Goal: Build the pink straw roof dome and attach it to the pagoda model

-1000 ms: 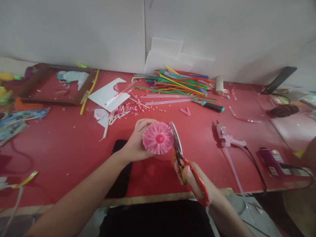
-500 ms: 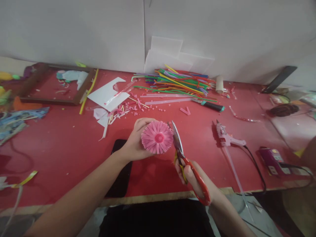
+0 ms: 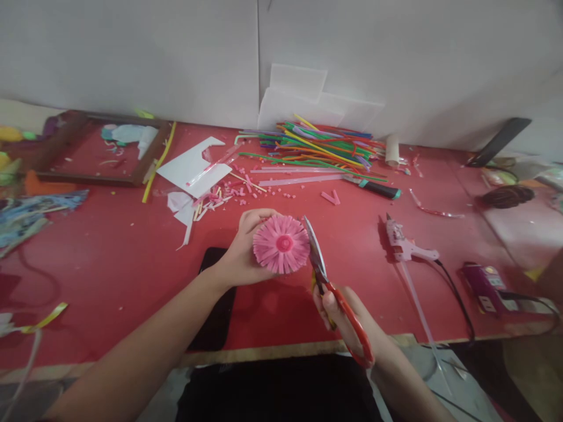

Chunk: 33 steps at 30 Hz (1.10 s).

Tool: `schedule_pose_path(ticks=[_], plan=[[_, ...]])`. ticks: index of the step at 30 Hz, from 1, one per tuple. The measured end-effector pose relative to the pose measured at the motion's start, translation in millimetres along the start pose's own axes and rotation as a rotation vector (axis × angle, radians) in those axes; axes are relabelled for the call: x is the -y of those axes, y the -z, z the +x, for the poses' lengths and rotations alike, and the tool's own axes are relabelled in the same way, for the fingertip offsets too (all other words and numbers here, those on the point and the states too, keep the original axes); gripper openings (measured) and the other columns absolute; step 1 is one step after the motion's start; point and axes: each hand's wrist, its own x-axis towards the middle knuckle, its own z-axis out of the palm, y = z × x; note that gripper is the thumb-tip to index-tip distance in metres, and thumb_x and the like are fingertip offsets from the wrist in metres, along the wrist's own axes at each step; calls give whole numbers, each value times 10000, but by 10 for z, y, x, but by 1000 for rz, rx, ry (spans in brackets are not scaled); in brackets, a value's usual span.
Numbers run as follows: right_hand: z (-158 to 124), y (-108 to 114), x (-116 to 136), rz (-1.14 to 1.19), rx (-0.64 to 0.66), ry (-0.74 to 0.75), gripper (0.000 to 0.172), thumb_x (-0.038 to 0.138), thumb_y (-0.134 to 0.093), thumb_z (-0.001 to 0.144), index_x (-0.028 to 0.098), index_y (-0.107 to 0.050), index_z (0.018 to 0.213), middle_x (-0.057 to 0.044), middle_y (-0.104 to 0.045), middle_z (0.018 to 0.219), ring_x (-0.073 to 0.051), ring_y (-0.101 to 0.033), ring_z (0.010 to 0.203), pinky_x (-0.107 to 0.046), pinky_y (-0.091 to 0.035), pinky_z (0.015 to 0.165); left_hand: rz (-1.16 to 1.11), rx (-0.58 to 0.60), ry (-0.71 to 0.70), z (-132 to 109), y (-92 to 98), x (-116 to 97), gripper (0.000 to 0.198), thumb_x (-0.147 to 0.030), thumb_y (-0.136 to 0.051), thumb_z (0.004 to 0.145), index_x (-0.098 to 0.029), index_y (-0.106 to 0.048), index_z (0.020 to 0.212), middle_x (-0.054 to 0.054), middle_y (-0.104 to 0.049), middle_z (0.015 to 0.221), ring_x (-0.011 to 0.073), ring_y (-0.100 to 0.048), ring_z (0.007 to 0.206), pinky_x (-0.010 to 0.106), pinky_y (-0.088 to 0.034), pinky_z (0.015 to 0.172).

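My left hand (image 3: 241, 252) is closed round the back of a pink flower (image 3: 281, 244) made of fringed straw strips, held above the red table (image 3: 109, 258). My right hand (image 3: 341, 316) grips red-handled scissors (image 3: 328, 281), whose blades point up and lie against the flower's right edge. A dark phone (image 3: 215, 305) lies on the table under my left wrist.
A pile of coloured straws (image 3: 316, 149) lies at the back, with pink straw offcuts (image 3: 229, 193) and white paper (image 3: 193, 167) to its left. A pink glue gun (image 3: 404, 243) and its cable sit to the right, a wooden frame (image 3: 97, 149) at back left.
The scissor blades have closed a little and shifted slightly left against the flower's edge. The flower and my left hand have hardly moved.
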Motion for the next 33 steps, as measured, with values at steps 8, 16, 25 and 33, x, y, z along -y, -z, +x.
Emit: schedule_pose_path(ticks=[8,16,25,33], plan=[[18,-109,-127,140,-1,-115,607,762,-346,908,201,-450,700,40,-412,564,-86,-389,483,-230,-299,453,-5,15,39,-3,-13,2,639,-509,-804,691,-260,-494,1191,97,-501,1199,297,-515,1116,508,-448,985],[41,-77,5,4,-48,-101,678,847,-339,837,215,-401,597,45,-363,485,-76,-331,432,-238,-226,419,-24,40,65,2,1,-15,629,-502,-807,676,-254,-505,1168,103,-485,1212,299,-516,1132,497,-447,1008],[61,-46,-83,-12,-70,-151,662,840,-352,834,229,-353,581,49,-327,471,-78,-308,419,-247,-201,414,44,119,41,-10,19,27,607,-496,-775,717,-245,-509,1201,129,-399,1273,357,-428,1252,551,-400,1067],[34,16,-141,32,-56,-99,577,713,-317,945,198,-503,761,40,-416,581,-103,-396,505,-252,-303,491,15,73,91,-24,22,60,682,-466,-799,692,-255,-473,1254,119,-476,1219,334,-491,1173,552,-415,1025]])
